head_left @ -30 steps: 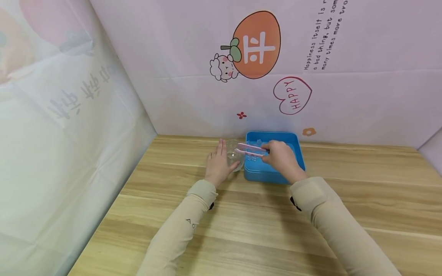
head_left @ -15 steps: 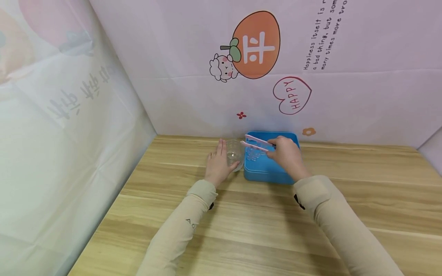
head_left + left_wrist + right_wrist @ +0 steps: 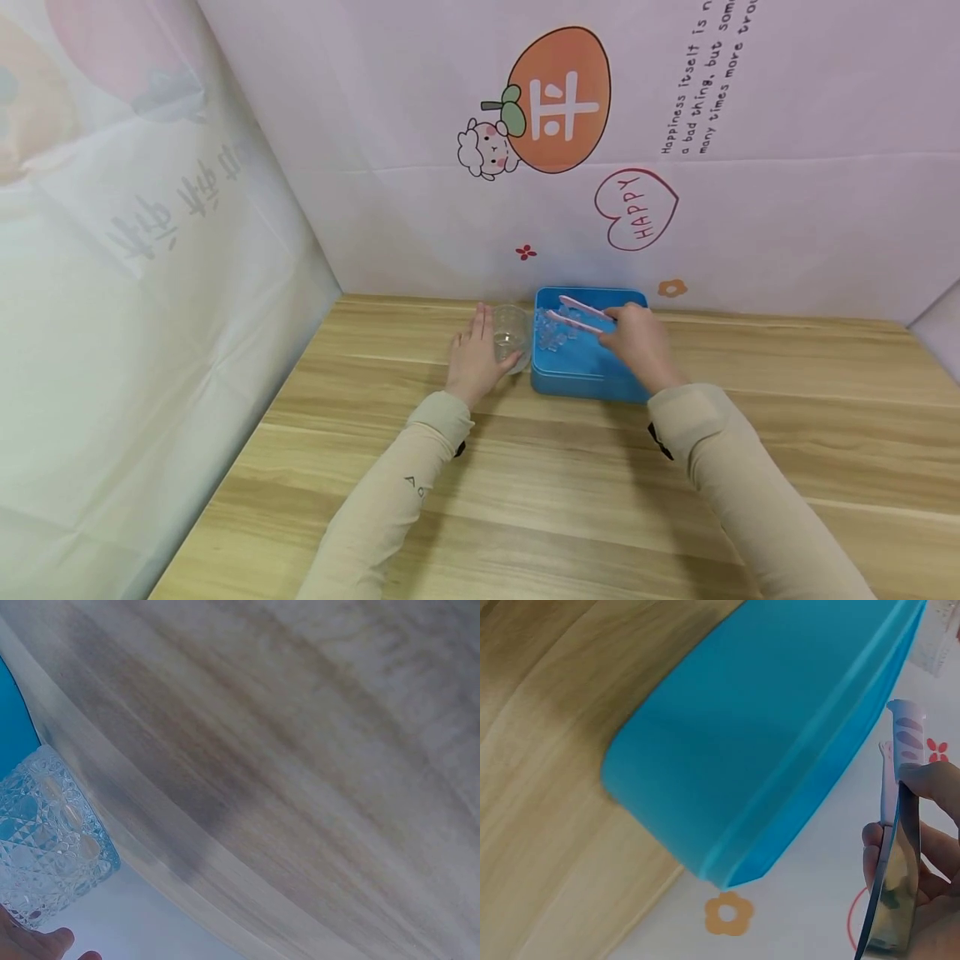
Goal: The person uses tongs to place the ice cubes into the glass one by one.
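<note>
My left hand (image 3: 474,360) holds a clear cut-glass cup (image 3: 510,340), fingers along its left side and thumb at its front. The left wrist view shows the faceted cup (image 3: 52,832) and only my fingertips. Close to the cup's right stands a blue box (image 3: 588,386) with several small transparent pieces (image 3: 551,335) heaped on its left side. Over the box, my right hand (image 3: 641,342) grips pink-tipped tongs (image 3: 577,323). Their tips point left and stand apart above the pieces, with nothing visible between them. In the right wrist view, the tongs' metal arms (image 3: 900,892) lie between thumb and fingers.
A wood-grain table (image 3: 540,500) carries the cup and the box. Behind them rises a printed cloth backdrop (image 3: 420,233), close to the box's far side. Another cloth wall (image 3: 187,333) bounds the table on the left.
My right hand has drawn the tongs rightward, from over the cup to over the box, and their tips have spread a little. My left hand stays on the cup.
</note>
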`<state>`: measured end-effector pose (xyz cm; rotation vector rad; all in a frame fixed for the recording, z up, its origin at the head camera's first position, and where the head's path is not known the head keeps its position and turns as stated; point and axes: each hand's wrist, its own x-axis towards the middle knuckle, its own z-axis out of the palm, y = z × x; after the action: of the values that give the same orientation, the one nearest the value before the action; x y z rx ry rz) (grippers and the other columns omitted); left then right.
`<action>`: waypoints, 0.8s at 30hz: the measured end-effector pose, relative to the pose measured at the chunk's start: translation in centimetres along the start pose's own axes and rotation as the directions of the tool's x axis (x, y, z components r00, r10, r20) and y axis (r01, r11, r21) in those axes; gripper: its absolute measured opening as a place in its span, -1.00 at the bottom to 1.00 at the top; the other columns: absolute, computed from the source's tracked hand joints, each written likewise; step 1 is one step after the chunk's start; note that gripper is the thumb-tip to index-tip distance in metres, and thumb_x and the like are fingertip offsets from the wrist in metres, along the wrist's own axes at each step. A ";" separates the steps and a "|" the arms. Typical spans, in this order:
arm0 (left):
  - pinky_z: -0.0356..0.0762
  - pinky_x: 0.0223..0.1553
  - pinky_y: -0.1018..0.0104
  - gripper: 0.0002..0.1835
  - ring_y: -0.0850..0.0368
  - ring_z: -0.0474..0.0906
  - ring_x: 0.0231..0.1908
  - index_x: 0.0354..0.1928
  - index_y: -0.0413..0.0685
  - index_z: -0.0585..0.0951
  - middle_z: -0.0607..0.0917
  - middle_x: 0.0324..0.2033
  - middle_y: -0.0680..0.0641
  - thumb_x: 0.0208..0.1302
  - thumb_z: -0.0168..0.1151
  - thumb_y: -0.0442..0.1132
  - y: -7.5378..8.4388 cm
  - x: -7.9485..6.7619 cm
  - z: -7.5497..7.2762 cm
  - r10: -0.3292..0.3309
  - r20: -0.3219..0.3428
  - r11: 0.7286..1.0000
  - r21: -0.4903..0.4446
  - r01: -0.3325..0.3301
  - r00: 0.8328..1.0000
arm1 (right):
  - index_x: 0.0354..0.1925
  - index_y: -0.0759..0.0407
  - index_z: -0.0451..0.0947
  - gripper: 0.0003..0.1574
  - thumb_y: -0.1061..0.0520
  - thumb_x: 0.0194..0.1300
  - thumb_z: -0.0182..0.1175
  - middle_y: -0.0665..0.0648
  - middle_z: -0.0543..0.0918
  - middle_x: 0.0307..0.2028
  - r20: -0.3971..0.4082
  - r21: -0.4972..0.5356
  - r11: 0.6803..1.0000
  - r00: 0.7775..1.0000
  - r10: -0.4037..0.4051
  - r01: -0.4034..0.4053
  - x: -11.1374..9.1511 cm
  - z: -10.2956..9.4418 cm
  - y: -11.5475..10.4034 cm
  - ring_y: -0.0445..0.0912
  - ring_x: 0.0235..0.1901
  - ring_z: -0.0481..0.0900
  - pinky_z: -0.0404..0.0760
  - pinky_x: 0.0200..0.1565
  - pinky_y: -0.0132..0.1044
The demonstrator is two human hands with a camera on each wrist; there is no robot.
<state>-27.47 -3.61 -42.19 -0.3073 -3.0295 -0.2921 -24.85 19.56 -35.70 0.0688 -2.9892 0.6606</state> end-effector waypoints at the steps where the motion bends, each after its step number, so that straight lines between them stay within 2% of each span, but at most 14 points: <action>1: 0.17 0.40 0.01 0.02 -0.03 0.17 0.42 0.49 -0.15 -0.17 -0.09 0.51 -0.09 0.25 0.01 0.31 0.0 0.0 0.0 0.000 0.001 1.000 -0.002 0.000 1.000 | 0.11 0.44 0.49 -0.47 0.21 0.19 0.25 0.46 0.62 -0.04 0.001 -0.003 1.000 1.000 0.001 -0.001 0.0 0.1 0.1 0.19 -0.23 0.63 0.65 -0.18 0.00; 12: 0.18 0.40 0.03 0.03 -0.01 0.16 0.42 0.49 -0.16 -0.17 -0.08 0.50 -0.10 0.25 0.03 0.30 -0.1 0.0 0.2 0.007 -0.010 1.000 0.007 -0.007 1.000 | 0.06 0.49 0.50 -0.52 0.23 0.21 0.21 0.49 0.60 -0.04 0.010 -0.039 0.999 1.000 0.010 -0.009 0.0 1.2 1.4 0.29 -0.08 0.58 0.58 -0.02 0.12; 17: 0.15 0.42 0.04 0.03 -0.01 0.12 0.44 0.49 -0.15 -0.21 -0.11 0.51 -0.09 0.26 0.00 0.31 -0.1 -0.1 0.1 0.002 0.006 1.000 0.013 -0.002 1.000 | 0.06 0.48 0.51 -0.54 0.23 0.24 0.20 0.48 0.59 0.00 0.012 -0.055 0.998 1.000 0.020 -0.020 -0.2 1.8 1.8 0.31 -0.03 0.56 0.57 -0.01 0.13; 24: 0.19 0.39 0.05 0.03 -0.01 0.16 0.42 0.49 -0.15 -0.19 -0.08 0.51 -0.10 0.26 -0.03 0.34 -0.1 -0.1 0.2 0.009 -0.004 0.999 0.038 -0.009 1.000 | 0.07 0.49 0.49 -0.54 0.24 0.24 0.19 0.48 0.57 0.02 0.022 -0.060 0.997 0.998 0.058 -0.056 -0.2 2.3 2.3 0.32 -0.02 0.55 0.58 -0.03 0.14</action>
<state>-27.42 -3.73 -42.40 -0.3166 -3.0247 -0.2338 -24.99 20.61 -38.76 -0.0125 -3.0412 0.5804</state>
